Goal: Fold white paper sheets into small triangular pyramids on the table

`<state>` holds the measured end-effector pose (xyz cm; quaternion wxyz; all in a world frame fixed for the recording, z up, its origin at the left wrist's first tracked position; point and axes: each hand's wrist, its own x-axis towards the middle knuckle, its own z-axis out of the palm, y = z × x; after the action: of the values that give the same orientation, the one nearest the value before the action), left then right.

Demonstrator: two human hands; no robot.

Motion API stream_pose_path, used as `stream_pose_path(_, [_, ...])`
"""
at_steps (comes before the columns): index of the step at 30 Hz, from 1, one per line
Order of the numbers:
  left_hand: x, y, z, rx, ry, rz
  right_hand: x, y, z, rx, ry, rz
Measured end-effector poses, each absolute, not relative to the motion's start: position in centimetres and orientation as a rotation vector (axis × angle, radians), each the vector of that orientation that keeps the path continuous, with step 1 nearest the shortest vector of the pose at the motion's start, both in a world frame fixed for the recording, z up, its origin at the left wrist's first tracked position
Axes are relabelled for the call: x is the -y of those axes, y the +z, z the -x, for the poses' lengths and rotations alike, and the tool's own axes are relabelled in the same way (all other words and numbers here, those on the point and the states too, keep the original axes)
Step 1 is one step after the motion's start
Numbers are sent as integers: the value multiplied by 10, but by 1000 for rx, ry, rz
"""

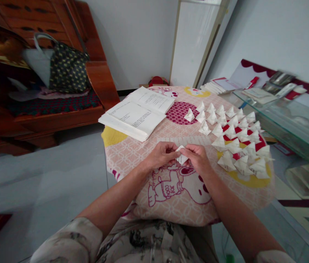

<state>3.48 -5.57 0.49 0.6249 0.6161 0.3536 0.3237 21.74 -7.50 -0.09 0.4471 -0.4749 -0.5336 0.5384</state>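
Between my two hands, above the near part of the table, is a small folded piece of printed white paper [182, 158], shaped like a diamond. My left hand [163, 155] pinches its left side with thumb and fingers. On the other side my right hand [197, 157] grips it, the thumb lying across the paper's face. To the right stand rows of folded paper pieces [234, 146] with pointed tops, several in all. An open book [139, 116] with printed pages lies beyond my left hand.
A patterned pink cloth [132, 160] covers the round table. At the right, a glass shelf [285, 117] carries boxes and metal containers. Stacked paper [218, 86] lies at the table's far right. A wooden bench [99, 84] with a patterned bag [68, 67] stands at left.
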Motion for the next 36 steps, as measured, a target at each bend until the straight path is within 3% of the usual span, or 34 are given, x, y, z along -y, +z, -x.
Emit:
stream_pose_path(11, [55, 7, -35, -788, 816, -1276, 76, 2, -210, 1192, 1511, 1106])
stream_pose_path(36, [53, 3, -32, -802, 773, -1213, 77, 1, -216, 1241, 1494, 1136])
